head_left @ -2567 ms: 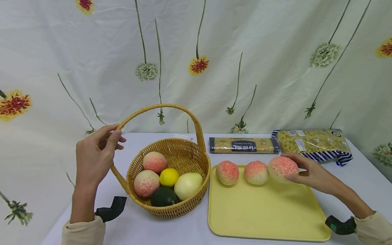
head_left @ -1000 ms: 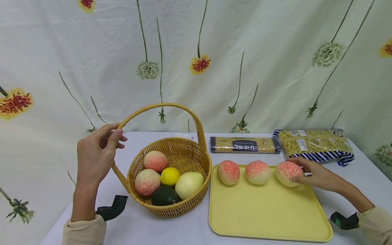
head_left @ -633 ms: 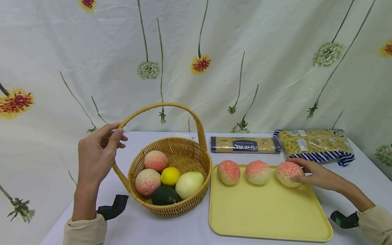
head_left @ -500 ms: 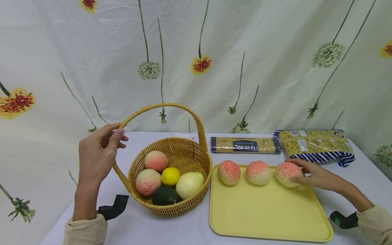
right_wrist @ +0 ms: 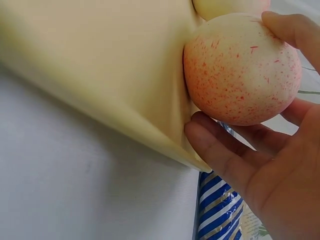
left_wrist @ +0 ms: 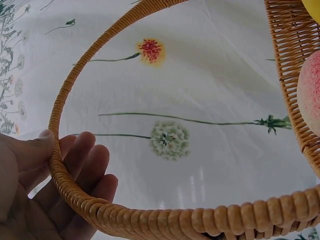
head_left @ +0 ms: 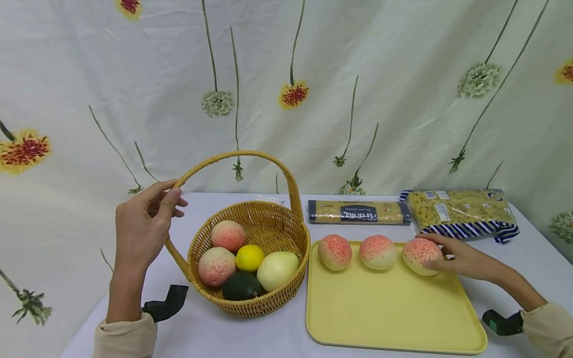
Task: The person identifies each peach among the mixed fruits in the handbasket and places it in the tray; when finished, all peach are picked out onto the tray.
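Observation:
My left hand [head_left: 142, 224] pinches the arched handle [left_wrist: 75, 75] of a round wicker basket [head_left: 254, 308] between thumb and fingers. Inside the basket sit two peaches [head_left: 216, 266], a lemon [head_left: 249, 257], a dark green avocado-like fruit [head_left: 240, 287] and a pale yellow-green fruit [head_left: 278, 271]. On the yellow tray [head_left: 395, 308], three peaches stand in a row along the far edge. My right hand [head_left: 470, 258] holds the rightmost peach [right_wrist: 240, 70], thumb on one side and fingers curled about the other. The left peach [head_left: 335, 252] and middle peach [head_left: 378, 252] stand free of it.
Behind the tray lies a flat spaghetti pack [head_left: 358, 212]. To its right is a clear bag of short pasta [head_left: 460, 207] with blue-striped ends, close to my right hand. A flowered cloth [head_left: 382, 60] hangs behind the white table [head_left: 227, 349].
Since the oldest frame, my right hand has moved slightly right and down with the peach, which now rests at the tray's far right corner. My left hand has kept its hold on the handle.

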Available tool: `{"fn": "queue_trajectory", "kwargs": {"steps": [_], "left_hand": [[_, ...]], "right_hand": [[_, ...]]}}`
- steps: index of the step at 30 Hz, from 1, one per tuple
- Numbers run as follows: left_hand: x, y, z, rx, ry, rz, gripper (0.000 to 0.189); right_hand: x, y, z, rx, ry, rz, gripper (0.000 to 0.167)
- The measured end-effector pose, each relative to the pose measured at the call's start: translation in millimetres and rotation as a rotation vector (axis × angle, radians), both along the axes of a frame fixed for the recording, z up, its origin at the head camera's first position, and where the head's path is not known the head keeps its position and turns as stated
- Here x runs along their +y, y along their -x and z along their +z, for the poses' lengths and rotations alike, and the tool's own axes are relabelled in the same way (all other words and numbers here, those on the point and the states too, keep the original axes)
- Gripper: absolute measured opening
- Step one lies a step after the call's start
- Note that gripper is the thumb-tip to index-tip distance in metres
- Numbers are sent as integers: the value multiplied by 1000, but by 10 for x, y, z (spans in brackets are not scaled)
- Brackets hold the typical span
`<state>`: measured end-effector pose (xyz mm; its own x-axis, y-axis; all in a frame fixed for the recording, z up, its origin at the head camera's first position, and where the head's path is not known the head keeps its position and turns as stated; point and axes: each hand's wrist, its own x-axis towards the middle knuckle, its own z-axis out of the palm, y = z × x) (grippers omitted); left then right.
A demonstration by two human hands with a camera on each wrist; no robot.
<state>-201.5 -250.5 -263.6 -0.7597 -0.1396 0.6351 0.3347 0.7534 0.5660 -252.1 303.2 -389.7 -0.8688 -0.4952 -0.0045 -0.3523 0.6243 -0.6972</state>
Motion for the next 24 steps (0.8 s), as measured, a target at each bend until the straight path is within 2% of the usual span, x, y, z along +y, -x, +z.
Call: {"fn": "queue_trajectory", "kwargs": {"steps": [11, 24], "left_hand": [[0, 0, 0, 2, 6, -1, 33], [3, -4, 4, 3, 0, -7, 33]], "right_hand": [[16, -13, -32, -35, 42, -14, 65], [13, -16, -16, -63, 17, -23, 69]]}}
